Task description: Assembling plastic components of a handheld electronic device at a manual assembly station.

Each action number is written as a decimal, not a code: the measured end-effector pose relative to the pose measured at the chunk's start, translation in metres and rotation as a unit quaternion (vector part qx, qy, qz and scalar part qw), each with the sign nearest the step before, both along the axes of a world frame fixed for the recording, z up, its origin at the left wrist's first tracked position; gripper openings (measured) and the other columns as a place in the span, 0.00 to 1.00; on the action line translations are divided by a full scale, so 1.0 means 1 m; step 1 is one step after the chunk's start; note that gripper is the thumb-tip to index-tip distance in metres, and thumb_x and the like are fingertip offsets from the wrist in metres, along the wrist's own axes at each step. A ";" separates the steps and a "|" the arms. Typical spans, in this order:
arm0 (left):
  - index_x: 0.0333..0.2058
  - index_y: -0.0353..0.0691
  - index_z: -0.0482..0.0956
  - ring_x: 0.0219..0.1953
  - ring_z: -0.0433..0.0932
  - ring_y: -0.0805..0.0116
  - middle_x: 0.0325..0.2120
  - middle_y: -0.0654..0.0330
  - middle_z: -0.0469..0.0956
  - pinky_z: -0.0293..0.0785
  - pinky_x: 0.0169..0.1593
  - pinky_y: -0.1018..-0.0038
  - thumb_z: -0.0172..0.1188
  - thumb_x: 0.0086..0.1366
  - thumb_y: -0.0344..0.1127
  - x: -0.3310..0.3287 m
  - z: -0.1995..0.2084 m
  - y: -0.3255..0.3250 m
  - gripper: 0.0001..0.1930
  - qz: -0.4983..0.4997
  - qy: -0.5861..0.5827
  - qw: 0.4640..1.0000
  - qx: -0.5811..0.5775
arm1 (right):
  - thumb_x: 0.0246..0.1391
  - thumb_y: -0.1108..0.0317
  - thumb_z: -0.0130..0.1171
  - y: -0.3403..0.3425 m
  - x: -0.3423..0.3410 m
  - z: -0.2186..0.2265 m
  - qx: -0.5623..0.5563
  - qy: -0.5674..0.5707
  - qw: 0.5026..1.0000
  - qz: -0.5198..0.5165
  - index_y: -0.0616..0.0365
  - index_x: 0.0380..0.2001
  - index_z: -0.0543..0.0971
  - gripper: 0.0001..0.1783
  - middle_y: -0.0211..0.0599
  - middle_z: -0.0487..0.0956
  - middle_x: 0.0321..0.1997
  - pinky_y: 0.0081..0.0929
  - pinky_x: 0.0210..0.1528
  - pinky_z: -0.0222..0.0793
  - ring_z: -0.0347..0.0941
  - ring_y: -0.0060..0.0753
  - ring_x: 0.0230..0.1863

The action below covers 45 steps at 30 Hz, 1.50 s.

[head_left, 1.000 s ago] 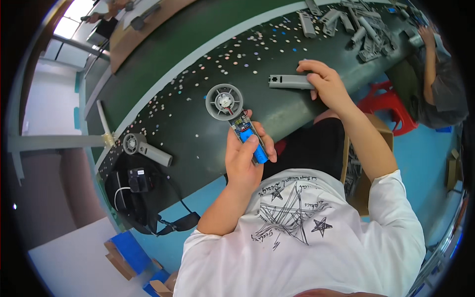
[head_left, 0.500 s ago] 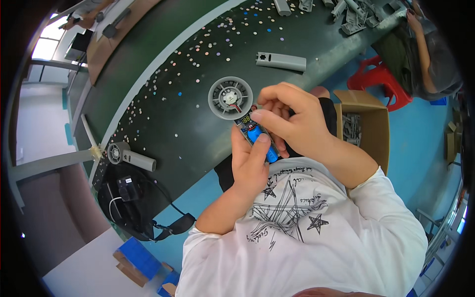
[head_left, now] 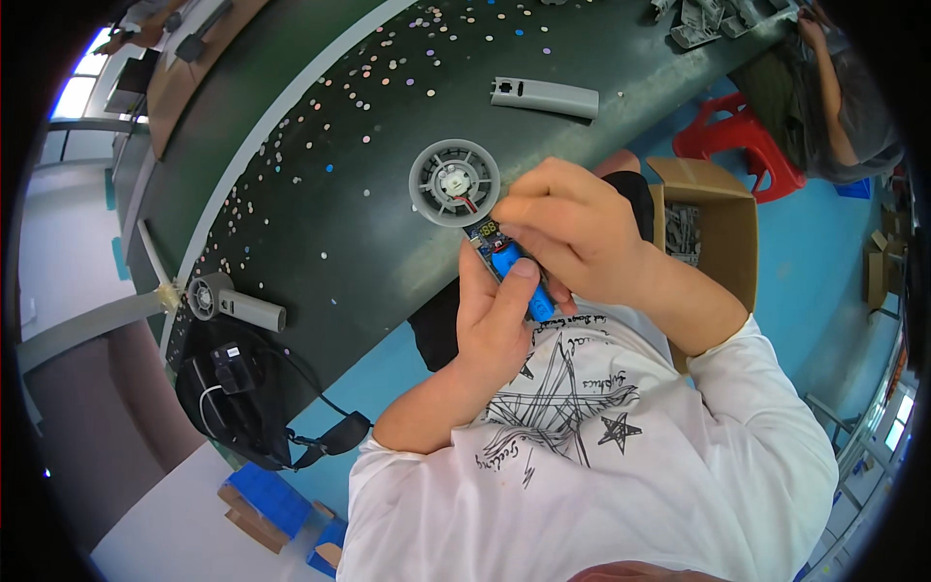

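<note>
A grey handheld fan [head_left: 418, 184] with its handle uncovered lies in my left hand [head_left: 497, 315], whose thumb presses on the blue battery [head_left: 508, 259]. Its round head points away from me, with the white motor hub [head_left: 454, 183] and red wires in the middle. Between head and battery sits a small circuit board [head_left: 488, 230] with a display. My right hand [head_left: 572, 228] is closed, thumb and fingertips pinched at the board's right side near the wires. What the pinch holds is hidden by the fingers.
A grey handle cover [head_left: 548, 98] lies beyond my hands. At left are an assembled fan [head_left: 238, 303] and a black bag [head_left: 228, 398]. Small discs dot the dark table. To the right stand a carton of grey parts [head_left: 722, 242], a red stool [head_left: 742, 145] and another person [head_left: 844, 97].
My right fingertips have come down closer to the board and wires, and the fingers are more curled. The left hand keeps its hold. The view has shifted slightly.
</note>
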<state>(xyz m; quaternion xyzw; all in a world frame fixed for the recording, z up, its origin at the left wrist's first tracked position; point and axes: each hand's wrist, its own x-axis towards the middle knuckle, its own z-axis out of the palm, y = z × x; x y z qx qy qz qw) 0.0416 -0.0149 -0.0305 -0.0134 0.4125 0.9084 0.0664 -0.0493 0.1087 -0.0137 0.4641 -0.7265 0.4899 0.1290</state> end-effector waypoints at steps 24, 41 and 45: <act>0.56 0.38 0.52 0.29 0.74 0.68 0.39 0.54 0.67 0.76 0.29 0.72 0.43 0.68 0.29 0.002 -0.004 0.007 0.19 -0.020 0.009 0.998 0.051 | 0.46 0.82 0.61 0.017 0.006 -0.009 -0.031 -0.152 0.988 0.016 0.61 0.35 0.80 0.10 0.37 0.74 0.35 0.24 0.32 0.64 0.69 0.30 0.31; 0.56 0.35 0.51 0.26 0.74 0.67 0.34 0.50 0.71 0.76 0.28 0.72 0.43 0.67 0.30 0.006 0.003 0.014 0.21 -0.037 0.014 0.999 0.031 | 0.40 0.82 0.63 0.022 0.017 -0.020 -0.094 -0.039 0.993 -0.058 0.64 0.34 0.80 0.14 0.39 0.76 0.36 0.28 0.36 0.65 0.69 0.36 0.36; 0.58 0.35 0.46 0.27 0.74 0.68 0.38 0.50 0.69 0.76 0.29 0.73 0.41 0.66 0.26 0.008 0.006 0.015 0.23 -0.046 -0.001 0.996 0.071 | 0.42 0.77 0.62 0.028 0.013 -0.014 -0.057 -0.027 0.998 -0.028 0.64 0.36 0.80 0.13 0.40 0.74 0.38 0.30 0.40 0.64 0.67 0.38 0.38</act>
